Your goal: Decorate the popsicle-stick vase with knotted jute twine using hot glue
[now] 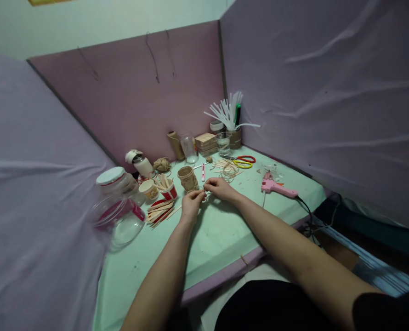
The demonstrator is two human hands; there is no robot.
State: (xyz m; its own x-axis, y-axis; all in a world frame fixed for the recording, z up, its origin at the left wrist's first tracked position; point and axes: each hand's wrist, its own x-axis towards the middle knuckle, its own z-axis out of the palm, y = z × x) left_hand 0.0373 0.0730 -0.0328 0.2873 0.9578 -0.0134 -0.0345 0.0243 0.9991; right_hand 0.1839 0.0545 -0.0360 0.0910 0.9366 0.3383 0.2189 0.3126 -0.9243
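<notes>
The left hand (191, 205) and right hand (221, 188) meet in a closed fingertip grip on a thin strand (208, 194), seemingly cord, likely for fine control. It sits just beside the brown cup (188, 179); the pink glue gun (277, 186) lies rightward on the worktop (221, 234), presumably for easy reach.

Left hand (191, 207) and right hand (221, 188) near the bench's (225, 230) middle, pot (190, 183) behind them, sticks (159, 210) to their left, glue gun (278, 188) by right edge, scissors (243, 163) towards far right corner, container (127, 231) at left edge, lidded jar (111, 177) behind it, perhaps touching.
</notes>
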